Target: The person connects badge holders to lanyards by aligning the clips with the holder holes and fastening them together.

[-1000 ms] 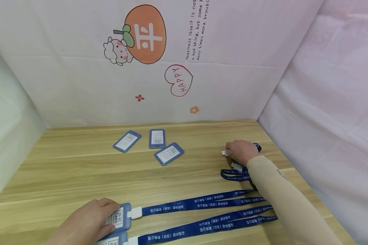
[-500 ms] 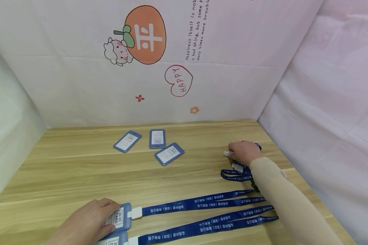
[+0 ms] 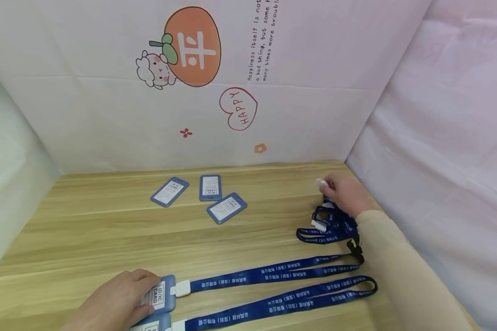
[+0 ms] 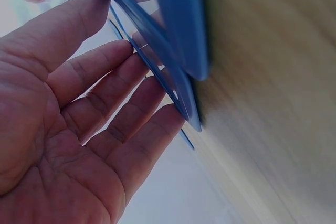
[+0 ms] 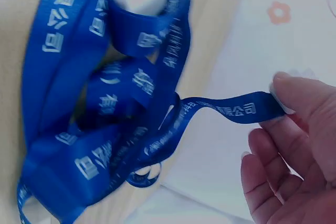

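Observation:
My left hand rests at the lower left with thumb and fingers at opposite edges of a blue ID card holder. A white clip joins that holder to a navy lanyard stretched rightward. Just below lies another card holder with its own lanyard. At the far right, my right hand pinches the white clip end of a lanyard, raised over a tangled lanyard pile. In the right wrist view, its strap runs from the fingertips to the bunched lanyards.
Three loose blue card holders lie towards the back: one at left, one in the middle and one angled in front of it. White printed cloth walls the wooden table behind and at both sides.
My right hand has lifted and moved back and to the right from the pile, bringing a white clip and strap with it. The left hand keeps its place on the card holder.

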`<state>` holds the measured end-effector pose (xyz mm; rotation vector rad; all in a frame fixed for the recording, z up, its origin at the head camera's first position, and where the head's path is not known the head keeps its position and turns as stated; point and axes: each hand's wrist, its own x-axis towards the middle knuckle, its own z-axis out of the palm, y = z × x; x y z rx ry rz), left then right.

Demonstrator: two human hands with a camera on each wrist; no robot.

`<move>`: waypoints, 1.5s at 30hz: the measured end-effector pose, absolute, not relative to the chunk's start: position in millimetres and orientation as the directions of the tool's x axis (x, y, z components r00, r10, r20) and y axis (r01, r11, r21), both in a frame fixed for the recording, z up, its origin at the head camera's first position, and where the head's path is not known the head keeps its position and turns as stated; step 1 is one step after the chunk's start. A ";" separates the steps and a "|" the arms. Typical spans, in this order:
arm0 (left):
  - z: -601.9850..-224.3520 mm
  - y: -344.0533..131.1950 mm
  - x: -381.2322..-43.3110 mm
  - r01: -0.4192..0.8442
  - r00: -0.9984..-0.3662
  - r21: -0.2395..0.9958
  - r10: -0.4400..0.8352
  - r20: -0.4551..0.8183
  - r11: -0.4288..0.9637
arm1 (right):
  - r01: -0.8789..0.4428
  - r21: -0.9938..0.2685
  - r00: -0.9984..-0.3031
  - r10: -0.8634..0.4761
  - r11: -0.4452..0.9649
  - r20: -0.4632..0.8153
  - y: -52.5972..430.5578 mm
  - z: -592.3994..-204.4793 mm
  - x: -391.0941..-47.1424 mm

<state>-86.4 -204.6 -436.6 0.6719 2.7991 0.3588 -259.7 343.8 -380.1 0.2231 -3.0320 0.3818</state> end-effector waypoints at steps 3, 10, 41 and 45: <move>-435.7 -203.6 -87.2 0.410 -0.865 0.299 0.471 -0.173 0.862 | -0.123 -0.303 -0.989 -0.089 0.945 0.121 350.4 -370.3 -255.5; -434.6 -202.6 -86.3 0.387 -0.871 0.313 0.455 -0.185 0.867 | -0.094 -0.427 -0.974 0.006 0.899 0.227 359.9 -348.6 -242.7; -435.7 -206.1 -88.4 0.464 -0.840 0.303 0.522 -0.148 0.832 | -0.283 -0.722 -0.686 0.392 0.632 0.612 332.7 -225.0 -224.3; -436.3 -206.2 -88.9 0.464 -0.840 0.303 0.523 -0.148 0.832 | -0.350 -0.742 -0.647 0.426 0.571 0.633 322.9 -204.7 -219.4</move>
